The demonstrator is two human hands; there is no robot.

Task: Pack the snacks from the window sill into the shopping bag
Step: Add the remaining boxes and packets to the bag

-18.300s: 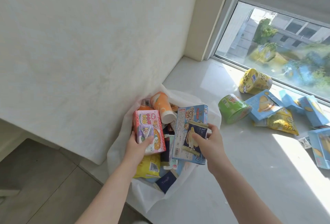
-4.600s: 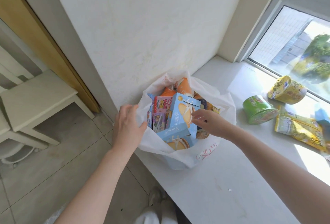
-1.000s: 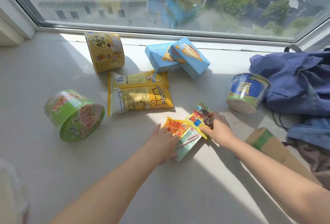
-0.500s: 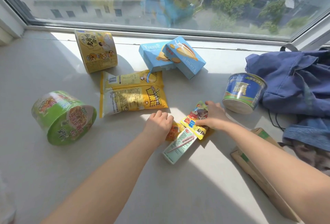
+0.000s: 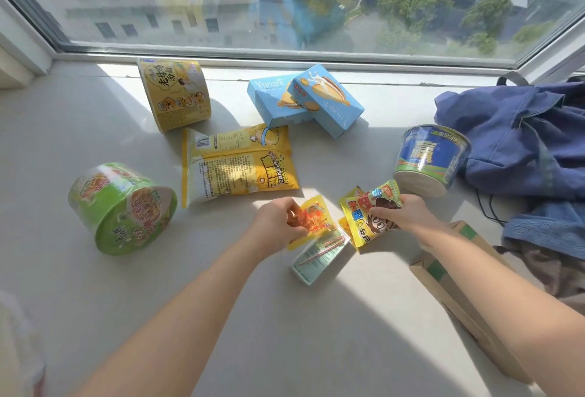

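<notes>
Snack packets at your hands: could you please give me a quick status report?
Left hand grips orange packet. Right hand grips yellow cartoon packet. Mint carton lies partly under the orange one.

head-worn view, looking down close over window sill, facing window

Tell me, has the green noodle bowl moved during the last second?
No. The green noodle bowl still lies on its side, left of the yellow bag.
</notes>
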